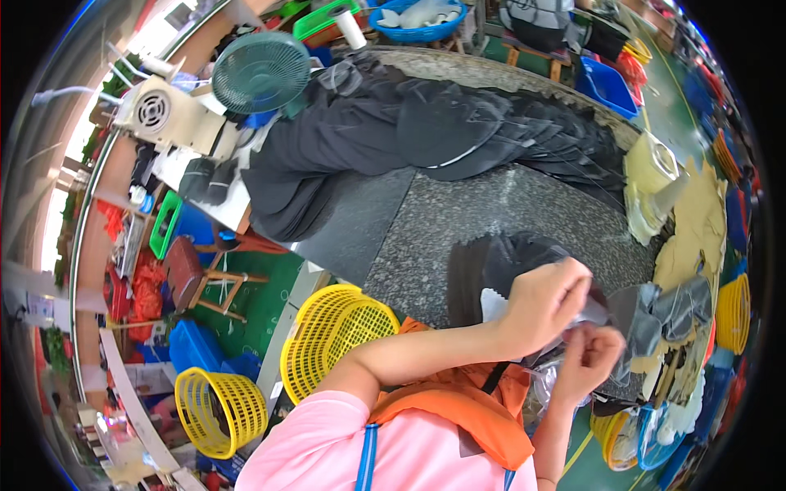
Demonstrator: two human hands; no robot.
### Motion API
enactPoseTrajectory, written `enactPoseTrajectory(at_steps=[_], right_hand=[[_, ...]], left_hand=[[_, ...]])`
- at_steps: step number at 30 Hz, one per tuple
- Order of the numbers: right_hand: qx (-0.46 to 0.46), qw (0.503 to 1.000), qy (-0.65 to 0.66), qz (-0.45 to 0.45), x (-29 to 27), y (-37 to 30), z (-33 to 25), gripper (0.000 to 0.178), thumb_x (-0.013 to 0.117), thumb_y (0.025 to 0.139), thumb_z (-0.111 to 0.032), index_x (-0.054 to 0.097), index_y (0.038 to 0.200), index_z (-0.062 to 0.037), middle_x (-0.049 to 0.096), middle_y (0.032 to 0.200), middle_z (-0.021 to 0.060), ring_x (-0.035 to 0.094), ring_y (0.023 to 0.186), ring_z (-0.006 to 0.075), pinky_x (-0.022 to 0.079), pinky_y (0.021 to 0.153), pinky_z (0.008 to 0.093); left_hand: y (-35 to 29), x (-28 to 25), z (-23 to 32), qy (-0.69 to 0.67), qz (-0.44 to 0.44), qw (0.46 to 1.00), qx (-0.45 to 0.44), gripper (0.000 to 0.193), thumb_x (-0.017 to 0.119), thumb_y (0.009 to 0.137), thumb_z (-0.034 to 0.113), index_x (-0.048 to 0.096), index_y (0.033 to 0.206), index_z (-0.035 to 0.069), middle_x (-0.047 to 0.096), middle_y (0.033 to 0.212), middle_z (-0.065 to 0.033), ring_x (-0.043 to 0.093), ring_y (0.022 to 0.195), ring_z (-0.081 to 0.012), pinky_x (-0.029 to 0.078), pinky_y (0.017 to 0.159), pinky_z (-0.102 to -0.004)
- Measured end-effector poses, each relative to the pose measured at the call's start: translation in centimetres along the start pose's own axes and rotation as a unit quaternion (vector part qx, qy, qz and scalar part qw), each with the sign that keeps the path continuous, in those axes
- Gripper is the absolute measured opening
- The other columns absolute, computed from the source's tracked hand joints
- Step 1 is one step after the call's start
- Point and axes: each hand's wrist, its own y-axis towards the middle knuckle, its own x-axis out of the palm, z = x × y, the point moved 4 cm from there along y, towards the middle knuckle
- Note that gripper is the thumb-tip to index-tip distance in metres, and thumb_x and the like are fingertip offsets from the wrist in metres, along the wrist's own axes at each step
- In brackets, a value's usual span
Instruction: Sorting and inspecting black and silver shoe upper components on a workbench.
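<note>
My left hand (547, 296) is closed, its fingers curled together over the right part of the table. Just below and to its right, my right hand (588, 360) is closed in a pinch. A small greyish piece shows between the two hands, too blurred to name. Beneath my left wrist lies a black fabric piece (516, 252), with a white scrap (493, 304) beside it. Farther back, a long row of overlapping black fabric pieces (352, 123) curves over the speckled stone tabletop (483, 204). One rounded piece (450, 127) with a pale edge lies on top.
Yellow baskets (296, 352) stand left of my body. At the back left are a green fan (260, 74) and a cream sewing machine (160, 110). A cream plastic container (649, 168) stands at the right edge, near tan sheets (692, 225) and grey pieces (684, 309).
</note>
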Motion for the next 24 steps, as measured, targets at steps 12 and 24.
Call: enactPoseTrajectory(at_steps=[12, 24], right_hand=[[-0.018, 0.806, -0.580, -0.117, -9.8, -0.6, 5.4, 0.028, 0.059, 0.082, -0.005, 0.057, 0.110, -0.0091, 0.064, 0.081, 0.0139, 0.063, 0.071, 0.0320, 0.048, 0.061, 0.0372], [0.364, 0.658, 0.611, -0.247, -1.8, -1.1, -2.0, 0.077, 0.037, 0.091, -0.063, 0.035, 0.141, -0.0039, 0.037, 0.144, 0.0148, 0.035, 0.134, 0.0307, 0.024, 0.112, 0.0449]], left_hand=[[3.2, -4.0, -3.9, -0.354, -0.055, 0.829, -0.430, 0.012, 0.059, 0.092, 0.013, 0.064, 0.095, 0.002, 0.067, 0.086, -0.0045, 0.062, 0.074, -0.0098, 0.051, 0.070, -0.0243], [-1.9, -5.9, 3.6, 0.061, -0.258, 0.959, 0.101, 0.071, 0.069, 0.077, 0.049, 0.047, 0.129, 0.005, 0.047, 0.117, -0.0109, 0.051, 0.111, -0.0282, 0.045, 0.092, -0.0405]])
